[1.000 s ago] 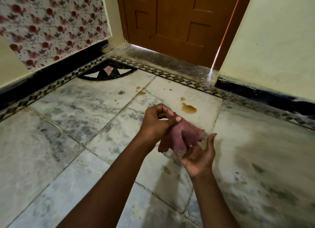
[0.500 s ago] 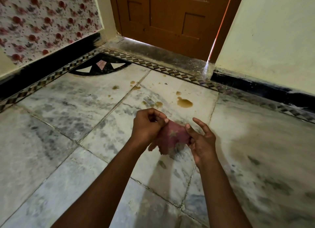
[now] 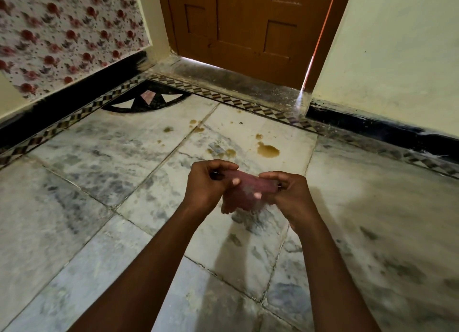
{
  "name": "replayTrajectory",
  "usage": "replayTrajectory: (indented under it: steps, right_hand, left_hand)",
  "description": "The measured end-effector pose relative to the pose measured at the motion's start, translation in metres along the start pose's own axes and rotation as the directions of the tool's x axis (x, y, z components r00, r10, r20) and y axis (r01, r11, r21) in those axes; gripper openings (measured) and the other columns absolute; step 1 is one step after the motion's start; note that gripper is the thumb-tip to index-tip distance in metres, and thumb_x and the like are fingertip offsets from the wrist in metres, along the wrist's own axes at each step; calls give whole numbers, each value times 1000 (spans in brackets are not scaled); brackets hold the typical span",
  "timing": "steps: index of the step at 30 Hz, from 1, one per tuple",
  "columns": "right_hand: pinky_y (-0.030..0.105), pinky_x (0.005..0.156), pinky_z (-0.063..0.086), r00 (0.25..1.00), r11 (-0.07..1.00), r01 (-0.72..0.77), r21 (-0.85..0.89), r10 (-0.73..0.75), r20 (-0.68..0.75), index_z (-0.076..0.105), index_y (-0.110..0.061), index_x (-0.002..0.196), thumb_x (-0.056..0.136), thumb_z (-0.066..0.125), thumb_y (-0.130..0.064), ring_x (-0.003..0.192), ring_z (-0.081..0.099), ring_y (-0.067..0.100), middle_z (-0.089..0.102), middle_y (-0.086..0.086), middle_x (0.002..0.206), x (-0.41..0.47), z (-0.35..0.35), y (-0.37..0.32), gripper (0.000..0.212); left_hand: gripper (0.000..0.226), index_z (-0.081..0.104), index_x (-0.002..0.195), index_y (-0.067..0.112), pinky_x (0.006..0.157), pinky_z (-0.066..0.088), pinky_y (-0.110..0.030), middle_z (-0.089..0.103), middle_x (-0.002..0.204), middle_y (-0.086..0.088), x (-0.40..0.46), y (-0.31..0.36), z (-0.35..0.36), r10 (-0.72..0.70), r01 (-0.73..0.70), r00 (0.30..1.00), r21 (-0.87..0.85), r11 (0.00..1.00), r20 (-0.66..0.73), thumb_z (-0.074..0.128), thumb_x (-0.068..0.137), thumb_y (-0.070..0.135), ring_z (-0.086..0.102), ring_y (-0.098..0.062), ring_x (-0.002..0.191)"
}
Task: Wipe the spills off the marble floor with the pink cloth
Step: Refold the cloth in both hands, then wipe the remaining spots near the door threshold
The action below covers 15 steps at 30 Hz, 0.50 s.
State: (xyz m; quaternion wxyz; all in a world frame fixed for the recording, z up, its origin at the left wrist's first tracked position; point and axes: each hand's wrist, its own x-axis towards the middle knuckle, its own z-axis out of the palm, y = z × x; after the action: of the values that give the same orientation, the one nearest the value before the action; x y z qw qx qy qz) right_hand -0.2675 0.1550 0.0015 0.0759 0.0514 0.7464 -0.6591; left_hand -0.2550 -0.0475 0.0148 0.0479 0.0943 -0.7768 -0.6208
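step in hand: readying the cloth [image 3: 250,189] before any wiping. both hands hold it in the air above the floor [image 3: 99,157], clear of the marble, over the tile nearest the viewer. left hand [image 3: 207,185] has its fingers curled shut on the cloth's left end; right hand [image 3: 285,192] pinches the right end, thumb on top, fingers closed under. the cloth is stretched short between them, lower edge hanging loose (blurred, so folds cannot be read).

spills [image 3: 268,150]: one larger amber puddle on the tile toward the door [image 3: 248,23], smaller drops beside it and more along the joint toward the patterned border. all untouched as far as can be judged; no wiped streak shows.

next move calls for: bunching the cloth into one hand, lowering it flat to the floor and reaching forward to the big puddle, pressing enough to soak and not smear.

versus half a second ago: the right hand has closed, its fingers were spread then; the cloth is pulled wider between the hands; the hands sit slightly nearer the spills.
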Motion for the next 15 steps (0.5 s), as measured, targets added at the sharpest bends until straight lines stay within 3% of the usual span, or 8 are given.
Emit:
replayTrajectory:
  steps: [3,5,7,9,12,15]
  right_hand:
    - [20,59,52,995,972,15,-235,-37,-89,84,-24,76,76,88,4,62,70,9,78,-6,70,7,0,-6,28]
    - [8,56,45,985,926,25,-376,-88,-152,82,-24,73,79,85,-1,69,70,8,73,-9,67,15,-3,-11,24]
    - [3,58,42,963,879,85,-468,-193,-187,86,-15,81,79,85,-1,83,72,16,72,-4,76,22,-10,-20,15]
    - [12,73,46,929,825,164,-540,-314,-196,85,-12,85,78,86,0,96,69,22,69,4,95,28,-21,-29,13]
    - [42,94,55,899,746,284,-602,-426,-105,84,-12,85,78,86,1,113,63,31,64,7,112,32,-43,-36,15]
    - [49,99,52,965,690,195,-697,-263,10,83,-23,85,71,97,-17,116,59,29,62,-3,113,31,-61,-24,21]
  left_hand:
    - [30,84,94,19,65,47,-3,73,78,11,6,-1,3,40,-44,999,263,964,19,90,76,-4,66,10,65]
    - [17,84,86,23,62,44,-10,66,68,12,10,4,10,94,-93,995,397,913,16,92,78,11,64,3,60]
    - [12,82,80,24,62,44,-21,63,69,10,17,10,18,160,-142,987,444,885,-3,92,80,19,60,-2,61]
    - [10,82,83,21,64,46,-18,60,82,5,24,15,29,254,-224,967,393,892,-26,91,82,17,60,-3,67]
    - [16,82,88,26,63,46,-8,60,94,6,30,15,42,359,-339,933,256,905,-34,88,85,12,67,-3,79]
    - [28,75,87,37,64,43,-8,59,94,11,30,-9,49,366,-367,929,293,883,61,87,86,12,67,-7,84]
